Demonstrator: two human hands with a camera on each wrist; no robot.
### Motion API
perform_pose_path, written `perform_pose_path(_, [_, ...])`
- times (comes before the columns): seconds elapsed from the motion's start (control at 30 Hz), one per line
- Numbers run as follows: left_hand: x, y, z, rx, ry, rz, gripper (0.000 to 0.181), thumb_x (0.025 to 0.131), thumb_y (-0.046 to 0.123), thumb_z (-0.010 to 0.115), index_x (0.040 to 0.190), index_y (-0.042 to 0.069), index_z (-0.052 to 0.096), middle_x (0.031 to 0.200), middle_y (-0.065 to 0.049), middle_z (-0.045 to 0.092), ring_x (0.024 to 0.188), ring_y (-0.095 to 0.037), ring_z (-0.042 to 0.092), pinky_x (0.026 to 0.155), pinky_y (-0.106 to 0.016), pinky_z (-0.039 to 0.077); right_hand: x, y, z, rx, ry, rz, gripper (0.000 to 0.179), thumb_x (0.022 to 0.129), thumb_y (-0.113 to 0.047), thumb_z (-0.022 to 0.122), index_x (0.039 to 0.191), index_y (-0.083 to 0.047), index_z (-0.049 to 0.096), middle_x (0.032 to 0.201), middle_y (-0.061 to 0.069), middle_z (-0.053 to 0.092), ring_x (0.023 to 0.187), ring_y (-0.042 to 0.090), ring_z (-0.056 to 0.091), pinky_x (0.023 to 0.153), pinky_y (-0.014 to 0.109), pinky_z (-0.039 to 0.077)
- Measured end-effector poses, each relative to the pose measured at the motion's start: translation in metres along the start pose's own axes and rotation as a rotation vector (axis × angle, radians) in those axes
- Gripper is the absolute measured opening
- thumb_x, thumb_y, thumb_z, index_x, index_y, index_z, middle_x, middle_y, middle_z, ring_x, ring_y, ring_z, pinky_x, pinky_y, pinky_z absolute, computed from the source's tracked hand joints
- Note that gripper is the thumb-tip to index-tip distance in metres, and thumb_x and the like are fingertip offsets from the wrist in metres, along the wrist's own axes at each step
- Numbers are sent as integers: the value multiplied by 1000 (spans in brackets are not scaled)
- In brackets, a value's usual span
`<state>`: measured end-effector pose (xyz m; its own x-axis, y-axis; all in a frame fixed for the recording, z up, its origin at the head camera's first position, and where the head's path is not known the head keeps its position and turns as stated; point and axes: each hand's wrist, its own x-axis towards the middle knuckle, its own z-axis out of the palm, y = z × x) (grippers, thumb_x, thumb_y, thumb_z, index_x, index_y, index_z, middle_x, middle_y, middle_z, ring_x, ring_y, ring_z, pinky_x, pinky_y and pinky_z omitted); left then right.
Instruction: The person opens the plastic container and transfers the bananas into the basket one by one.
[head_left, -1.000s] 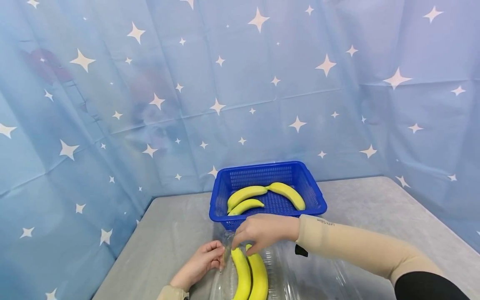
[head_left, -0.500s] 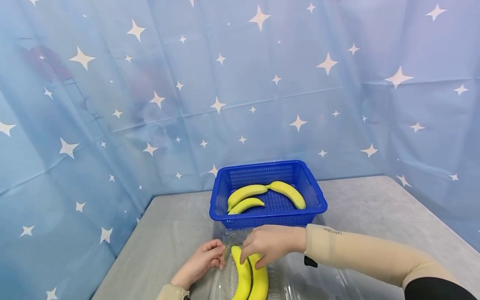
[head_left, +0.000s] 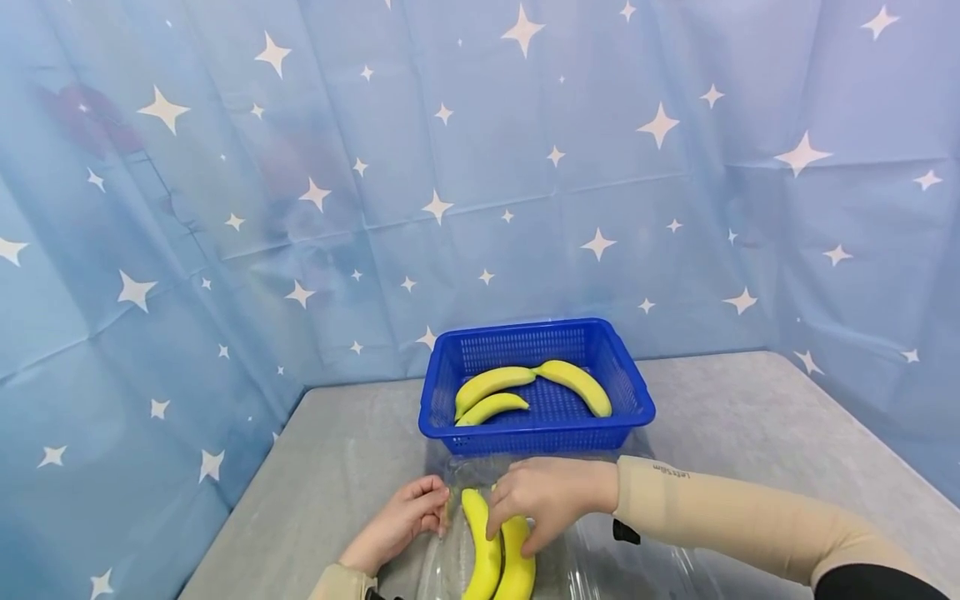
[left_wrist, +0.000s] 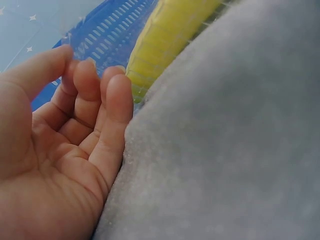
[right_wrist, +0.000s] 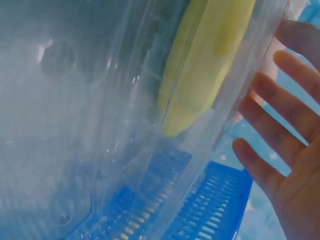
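Down at six o'clock in the head view, two yellow bananas are lying side by side, a left banana (head_left: 482,565) and a right banana (head_left: 517,571), both sitting in a clear plastic container (head_left: 448,571) and both pointing up towards twelve! At about one o'clock from the pair, the right hand (head_left: 546,498) is spanning them from above, thumb and fingers standing apart and fairly relaxed; a finger is coming down by the left banana, the thumb by the right one, though whether they are pressing I cannot tell. Over at ten o'clock, the left hand (head_left: 412,510) is pinching the container's edge, thumb and fingertips closing together on the thin plastic.

Straight up at twelve, a blue basket (head_left: 536,437) is standing just beyond the container, and three more bananas are resting inside: a long one (head_left: 495,382) at ten o'clock, a smaller one (head_left: 493,409) below it at eight, and a third (head_left: 573,388) curving at two, its stem meeting the long one's tip. Beneath everything the grey table (head_left: 322,467) is spreading out, and a blue starry curtain (head_left: 480,167) is hanging behind.
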<state>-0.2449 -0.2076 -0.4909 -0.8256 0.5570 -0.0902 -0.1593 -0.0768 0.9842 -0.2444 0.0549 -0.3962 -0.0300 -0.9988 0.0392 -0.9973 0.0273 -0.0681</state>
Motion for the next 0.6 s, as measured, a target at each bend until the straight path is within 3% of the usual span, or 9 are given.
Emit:
perform_pose_path(0.2, [-1, 2, 2, 15, 5, 24, 14, 92, 20, 47, 82, 10, 50, 69, -1, 54, 60, -13, 54, 57, -28, 48, 3, -1, 4, -14, 66, -27, 36, 80, -34, 63, 115, -28, 54, 111, -20, 51, 103, -9, 41, 82, 11, 34])
perform_pose_path(0.6, [-2, 2, 2, 25, 4, 22, 15, 92, 21, 47, 81, 10, 50, 69, 0, 54, 60, -12, 54, 57, -27, 48, 18, -4, 17, -30, 77, -70, 33, 79, -28, 65, 111, -25, 57, 110, -17, 53, 105, -9, 40, 80, 9, 33])
